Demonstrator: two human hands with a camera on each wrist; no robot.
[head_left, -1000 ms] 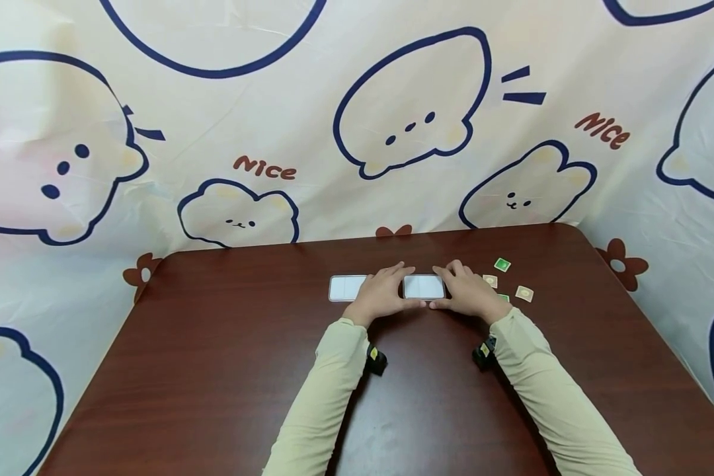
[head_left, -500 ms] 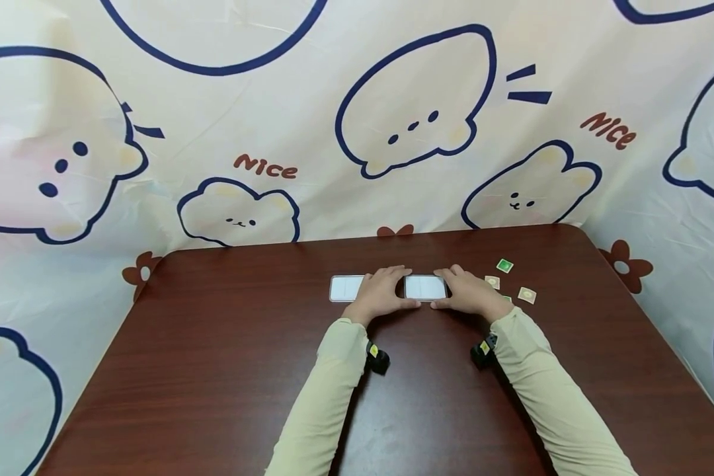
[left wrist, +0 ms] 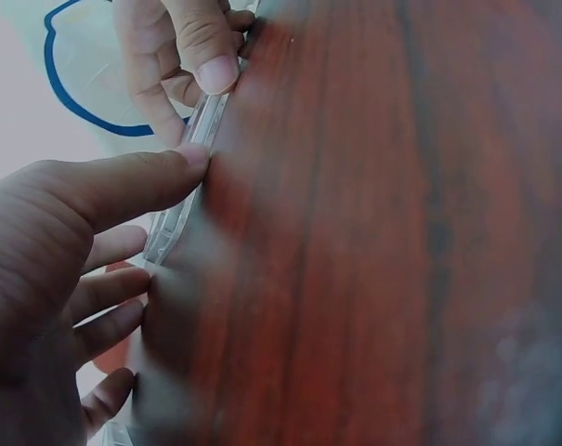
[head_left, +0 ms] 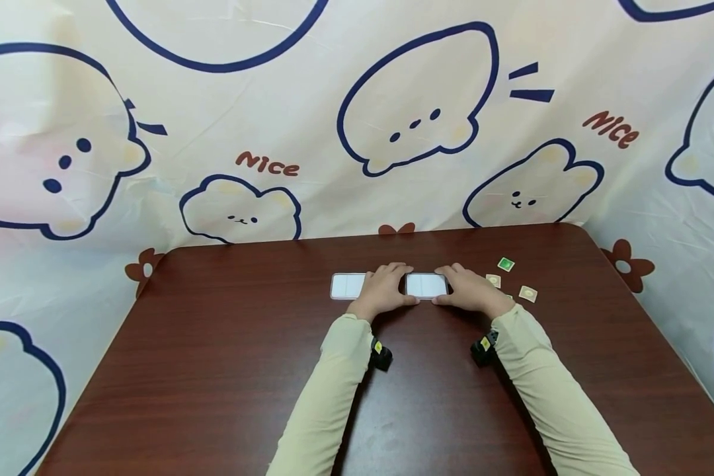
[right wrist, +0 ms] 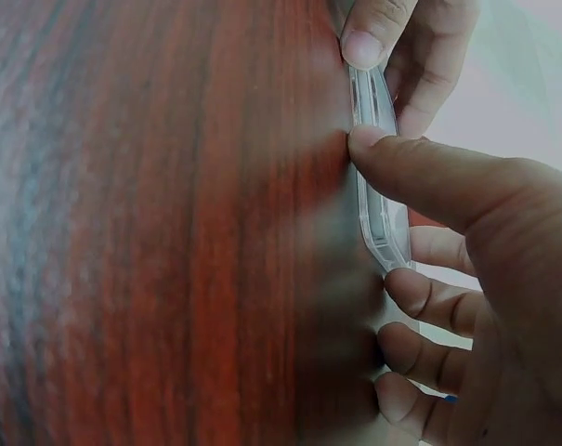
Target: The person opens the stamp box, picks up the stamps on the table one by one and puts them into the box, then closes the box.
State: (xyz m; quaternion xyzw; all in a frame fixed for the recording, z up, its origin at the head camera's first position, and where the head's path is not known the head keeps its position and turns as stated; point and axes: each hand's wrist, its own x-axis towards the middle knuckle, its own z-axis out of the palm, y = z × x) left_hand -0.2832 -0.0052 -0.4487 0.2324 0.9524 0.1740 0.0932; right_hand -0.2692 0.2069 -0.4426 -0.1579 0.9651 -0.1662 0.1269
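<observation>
The left hand point(head_left: 385, 289) and right hand point(head_left: 470, 289) pinch a clear plastic case point(head_left: 426, 285) on the worktop point(head_left: 214, 357). Small square cards point(head_left: 528, 294) lie near the right hand.

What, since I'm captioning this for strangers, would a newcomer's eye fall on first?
Probably the big blue-outlined cartoon animals on the pale cloth behind the brown table. Next, the left hand and right hand, pinching opposite ends of a flat box toward the table's far edge. After that, perhaps the small green and cream squares scattered to the right of the right hand.
</observation>
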